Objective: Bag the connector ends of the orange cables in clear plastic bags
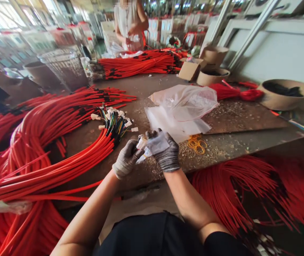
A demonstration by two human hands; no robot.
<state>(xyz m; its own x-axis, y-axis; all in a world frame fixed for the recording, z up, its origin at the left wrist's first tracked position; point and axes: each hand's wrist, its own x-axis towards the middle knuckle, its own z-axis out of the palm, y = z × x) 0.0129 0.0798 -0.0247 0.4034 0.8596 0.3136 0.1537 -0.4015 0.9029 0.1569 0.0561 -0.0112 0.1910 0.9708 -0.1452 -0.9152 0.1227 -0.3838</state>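
Your left hand (126, 159) and right hand (168, 153), gloved, pinch a small clear bag (156, 144), maybe holding connectors (141, 142), beside red wire bundles (61, 160) on the table (152, 83).

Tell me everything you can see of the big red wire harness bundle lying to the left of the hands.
The wire harness is a large bundle of many red-sleeved cables, looped in broad coils across the workbench and spilling over its near edge. The sleeves look like smooth, glossy plastic, with black bands near the ends. There, thin multicoloured wires fan out into small white connectors. These ends lie on the bench, just beyond the person's gloved left hand.
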